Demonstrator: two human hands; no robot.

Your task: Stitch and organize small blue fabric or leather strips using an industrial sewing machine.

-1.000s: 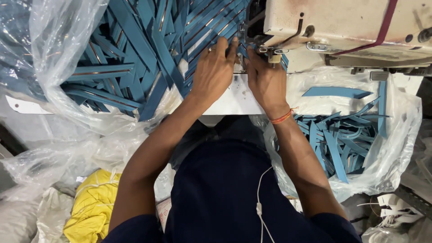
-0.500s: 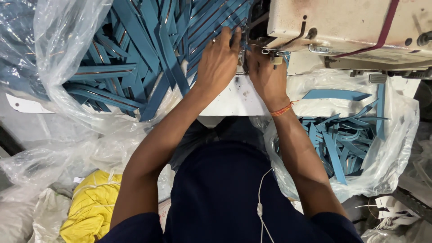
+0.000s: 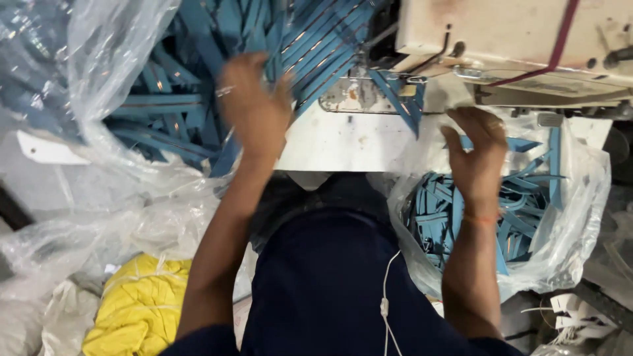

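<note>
Sewing table point(image 3: 343, 142): left hand point(image 3: 254, 109) spread over unsewn blue strips point(image 3: 165, 112); right hand point(image 3: 478, 155), fingers curled, over bag of sewn strips point(image 3: 461, 217); many left.

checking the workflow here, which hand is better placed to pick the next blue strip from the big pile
Left. The left hand hovers right over the big pile of blue strips, while the right hand is over the bag of strips on the other side.
</note>
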